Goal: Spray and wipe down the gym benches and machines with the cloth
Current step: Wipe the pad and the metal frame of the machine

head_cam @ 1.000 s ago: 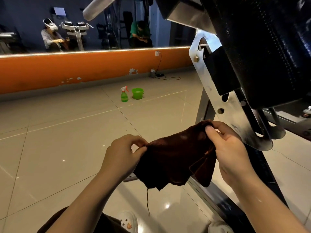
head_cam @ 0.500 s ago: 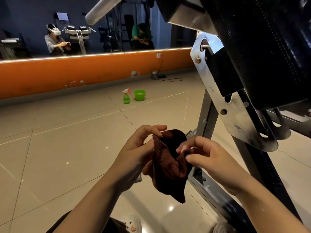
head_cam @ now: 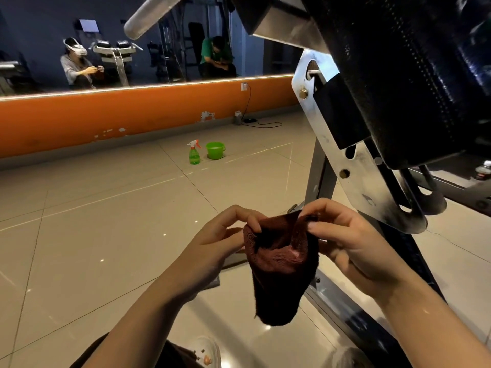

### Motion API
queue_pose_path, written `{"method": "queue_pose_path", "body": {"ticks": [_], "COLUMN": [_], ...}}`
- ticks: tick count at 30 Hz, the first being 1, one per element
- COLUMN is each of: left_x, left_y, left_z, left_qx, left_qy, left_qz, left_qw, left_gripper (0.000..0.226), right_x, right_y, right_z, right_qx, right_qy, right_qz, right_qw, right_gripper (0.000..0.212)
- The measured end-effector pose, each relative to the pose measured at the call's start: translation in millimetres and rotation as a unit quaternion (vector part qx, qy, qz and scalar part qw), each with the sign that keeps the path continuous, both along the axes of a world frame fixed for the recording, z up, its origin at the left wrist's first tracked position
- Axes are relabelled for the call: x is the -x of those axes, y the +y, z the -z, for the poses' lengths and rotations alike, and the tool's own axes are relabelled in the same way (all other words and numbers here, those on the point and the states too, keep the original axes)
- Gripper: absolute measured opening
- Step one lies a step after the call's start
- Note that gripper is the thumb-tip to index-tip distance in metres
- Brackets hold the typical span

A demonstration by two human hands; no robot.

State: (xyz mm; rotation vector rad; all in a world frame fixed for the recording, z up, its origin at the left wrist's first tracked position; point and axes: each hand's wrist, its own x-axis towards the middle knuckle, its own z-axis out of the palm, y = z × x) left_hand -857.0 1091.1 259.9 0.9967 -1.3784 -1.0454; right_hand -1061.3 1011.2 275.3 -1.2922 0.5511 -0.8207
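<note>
Both hands, L (head_cam: 225, 243) & R (head_cam: 345, 245), pinch cloth (head_cam: 281, 266) top edges; it hangs btwn them.

A dark red cloth (head_cam: 281, 264) hangs bunched, well apart from the green spray bottle (head_cam: 194, 153) standing on the floor.

Nubby dark-red cloth (head_cam: 281, 264), brushed metal bracket (head_cam: 356, 166), glossy floor tiles (head_cam: 106, 235), seemingly stitched-vinyl pad (head_cam: 414, 75).

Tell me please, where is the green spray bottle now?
In the head view, the green spray bottle stands on the tiled floor left of centre, just left of the green bucket, before the orange wall band.
</note>
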Motion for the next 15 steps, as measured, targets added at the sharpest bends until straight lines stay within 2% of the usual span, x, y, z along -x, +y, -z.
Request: {"method": "queue_pose_path", "body": {"ticks": [2, 4, 6, 8, 12, 15], "left_x": [-4.4, -7.2, -6.9, -6.0, -2.9, 0.8], "left_y": [-1.7, -1.8, 0.0, 1.6, 2.6, 0.9], "left_z": [7.3, 14.7, 17.2, 16.4, 13.0, 11.7], "left_qx": [0.024, 0.034, 0.038, 0.034, 0.028, 0.021], "left_qy": [-0.142, -0.314, -0.422, -0.430, -0.374, -0.327], "left_qz": [-0.034, -0.063, -0.073, -0.070, -0.107, -0.165], "left_qw": [0.989, 0.947, 0.903, 0.900, 0.921, 0.930], "left_gripper": [0.018, 0.041, 0.046, 0.042, 0.034, 0.040], "right_x": [1.2, 1.8, 3.4, 5.8, 10.0, 11.4], "right_y": [2.5, 5.1, 5.4, 5.1, 5.3, 6.6], "right_z": [-1.5, -1.7, -0.9, -1.5, -2.4, -0.5], "right_qx": [0.008, 0.016, 0.025, 0.029, 0.041, 0.060], "right_qy": [0.001, 0.019, 0.038, 0.039, 0.028, 0.047], "right_qz": [0.014, 0.024, 0.038, 0.050, 0.050, 0.042], "right_qw": [1.000, 0.999, 0.998, 0.998, 0.998, 0.996], "right_gripper": [0.012, 0.013, 0.016, 0.019, 0.019, 0.029]}}
